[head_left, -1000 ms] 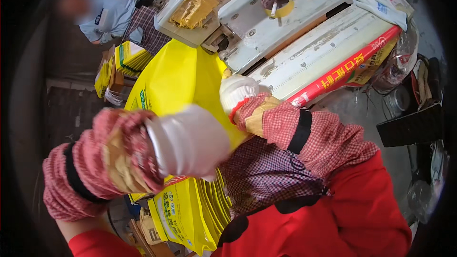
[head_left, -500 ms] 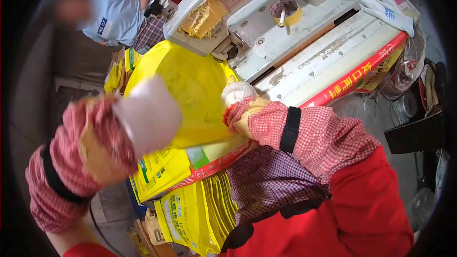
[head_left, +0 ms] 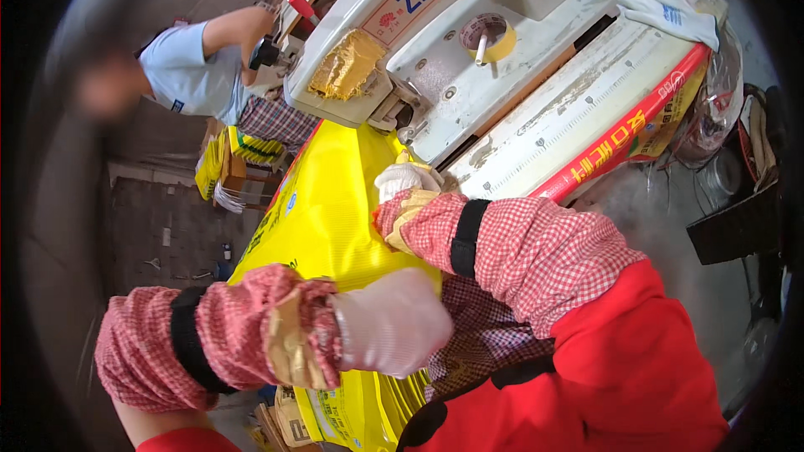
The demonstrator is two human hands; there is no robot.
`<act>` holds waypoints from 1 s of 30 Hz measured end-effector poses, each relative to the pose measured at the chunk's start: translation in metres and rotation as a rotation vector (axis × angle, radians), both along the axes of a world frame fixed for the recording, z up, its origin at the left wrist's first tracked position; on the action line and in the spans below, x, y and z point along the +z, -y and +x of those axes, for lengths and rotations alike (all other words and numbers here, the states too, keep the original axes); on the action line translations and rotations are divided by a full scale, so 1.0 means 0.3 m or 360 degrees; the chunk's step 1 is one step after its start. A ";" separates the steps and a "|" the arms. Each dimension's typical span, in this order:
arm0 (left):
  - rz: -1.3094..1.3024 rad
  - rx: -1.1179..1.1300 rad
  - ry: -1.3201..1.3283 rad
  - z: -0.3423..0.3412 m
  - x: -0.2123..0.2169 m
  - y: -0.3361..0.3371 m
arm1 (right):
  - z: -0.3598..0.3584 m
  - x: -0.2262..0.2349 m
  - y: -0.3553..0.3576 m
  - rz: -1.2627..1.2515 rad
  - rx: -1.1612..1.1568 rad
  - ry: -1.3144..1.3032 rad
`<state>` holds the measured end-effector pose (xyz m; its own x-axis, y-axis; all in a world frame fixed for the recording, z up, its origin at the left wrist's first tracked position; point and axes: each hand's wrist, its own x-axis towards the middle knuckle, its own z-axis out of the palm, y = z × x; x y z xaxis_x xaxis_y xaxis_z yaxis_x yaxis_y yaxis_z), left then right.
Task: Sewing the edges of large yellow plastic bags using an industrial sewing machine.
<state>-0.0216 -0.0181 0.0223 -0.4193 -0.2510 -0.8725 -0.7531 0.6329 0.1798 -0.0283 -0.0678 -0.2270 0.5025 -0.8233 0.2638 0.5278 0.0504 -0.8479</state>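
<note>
A large yellow plastic sack [head_left: 322, 201] stretches from under the head of a white sewing machine [head_left: 368, 88] toward me. Close to the stitching parts, my right hand [head_left: 406, 180], in a white knit glove, grips the sack's edge, its fingertips partly hidden. My left hand [head_left: 394, 322], gloved the same way, is curled over the sack's near end. Its fingers face away from me, so what they hold is hidden. Below it, a stack of yellow sacks [head_left: 381, 402] shows by my checked apron [head_left: 481, 331].
A tape roll [head_left: 488, 38] with a white stick in it lies on the machine bed. Spare white gloves [head_left: 666, 8] rest at the far right, above a red-and-yellow strip [head_left: 624, 138]. Another person [head_left: 201, 67] works at the upper left, near more yellow sacks [head_left: 213, 167].
My left hand has swung right and down across the sack toward my apron. The yellow sack now lies flatter and shows print. The other person's arm has moved.
</note>
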 end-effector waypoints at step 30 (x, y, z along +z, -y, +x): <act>-0.0344 0.0141 -0.0529 0.142 0.059 0.029 | 0.123 0.303 0.078 -0.1027 -0.0490 -0.1953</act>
<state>0.0211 -0.0269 0.0400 -0.6379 -0.4616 -0.6164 -0.7298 0.6178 0.2927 0.0085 -0.0911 -0.1362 0.5092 -0.8449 0.1639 -0.6296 -0.4955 -0.5984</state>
